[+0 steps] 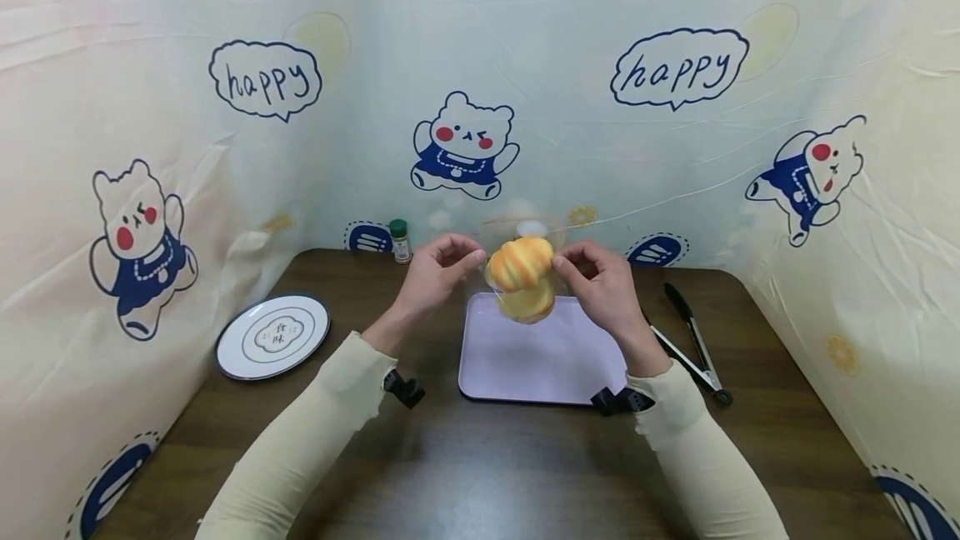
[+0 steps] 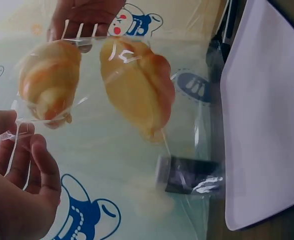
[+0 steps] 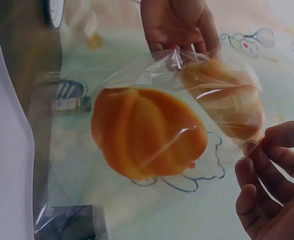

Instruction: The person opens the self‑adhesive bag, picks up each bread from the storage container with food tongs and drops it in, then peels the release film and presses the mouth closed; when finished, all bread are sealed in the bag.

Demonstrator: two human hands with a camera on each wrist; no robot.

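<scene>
Both hands hold up a clear plastic bag over the far part of a lilac tray. Inside it are two golden bread rolls, one ridged roll and another roll beside it. My left hand pinches one side of the bag between thumb and fingers. The opposite side is pinched by my right hand. In the left wrist view, the left hand grips the bag's edge close to one roll, and the right hand shows behind the bag.
A white plate with a dark rim lies at the left. Black-tipped tongs lie right of the tray, partly behind the right forearm. A small green-capped bottle stands at the back edge. A dark container shows through the bag.
</scene>
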